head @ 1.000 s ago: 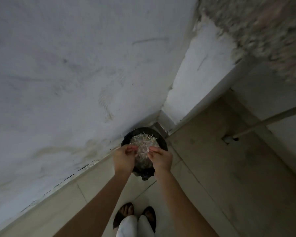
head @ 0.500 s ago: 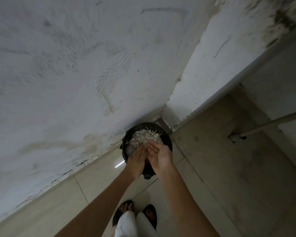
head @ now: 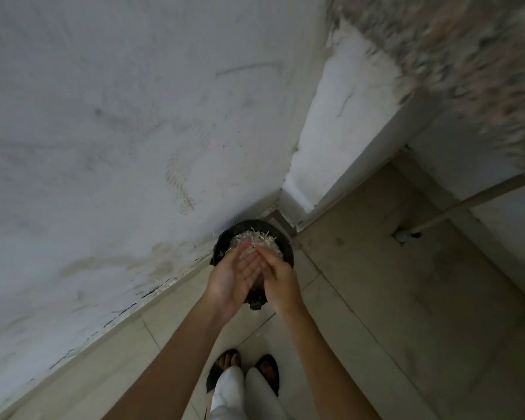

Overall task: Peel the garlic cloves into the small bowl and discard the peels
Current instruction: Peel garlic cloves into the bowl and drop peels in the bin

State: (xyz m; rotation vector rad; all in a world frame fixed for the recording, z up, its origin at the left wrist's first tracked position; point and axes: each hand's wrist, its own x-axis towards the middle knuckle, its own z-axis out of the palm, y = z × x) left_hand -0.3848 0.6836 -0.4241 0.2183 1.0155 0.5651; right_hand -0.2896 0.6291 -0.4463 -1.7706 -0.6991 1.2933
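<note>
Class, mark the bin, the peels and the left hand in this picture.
bin (head: 286,245): head view, on its right rim.
peels (head: 256,237): head view, top of the heap.
left hand (head: 232,278): head view, on the palm.

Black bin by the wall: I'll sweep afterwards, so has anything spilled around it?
Slightly. The round black bin is heaped with pale garlic peels, and what looks like a pale scrap lies outside it on the beige floor tile in front. Both open hands, left and right, hover over the bin.
</note>
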